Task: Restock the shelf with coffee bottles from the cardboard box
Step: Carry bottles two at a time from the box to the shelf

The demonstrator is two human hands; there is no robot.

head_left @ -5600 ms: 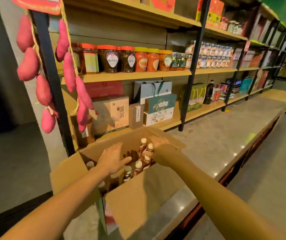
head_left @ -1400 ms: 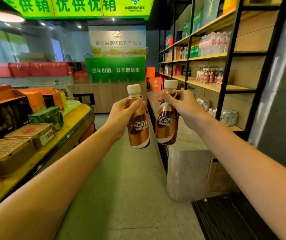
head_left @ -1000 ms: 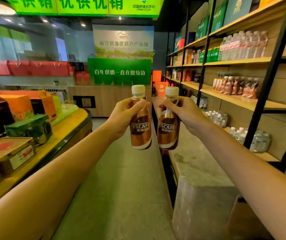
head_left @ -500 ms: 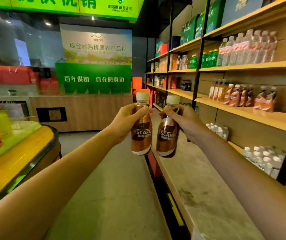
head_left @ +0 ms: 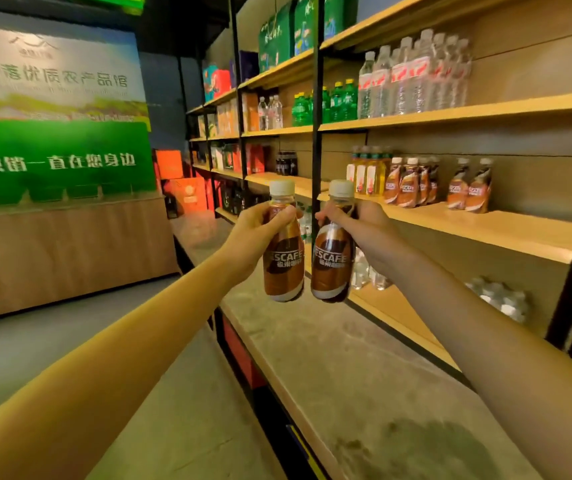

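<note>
My left hand (head_left: 253, 233) grips a brown Nescafe coffee bottle (head_left: 284, 268) with a white cap, held upright by its upper part. Close beside it, my right hand (head_left: 364, 230) grips a second coffee bottle (head_left: 331, 268) the same way. Both bottles hang in the air over a grey stone ledge (head_left: 347, 368). To the right, a wooden shelf (head_left: 485, 226) carries several of the same coffee bottles (head_left: 412, 183) in a row, with bare board to their right. The cardboard box is out of view.
Yellow drink bottles (head_left: 364, 169) stand left of the shelved coffee. Water bottles (head_left: 412, 77) and green bottles (head_left: 333, 102) fill the shelf above. Small clear bottles (head_left: 499, 299) sit on the lower shelf. A black upright post (head_left: 316, 98) divides the shelving. A wooden counter (head_left: 63, 251) stands at the left.
My view has turned right and come closer to the shelving; the coffee shelf is now larger and nearer. Both hands still hold their bottles side by side.
</note>
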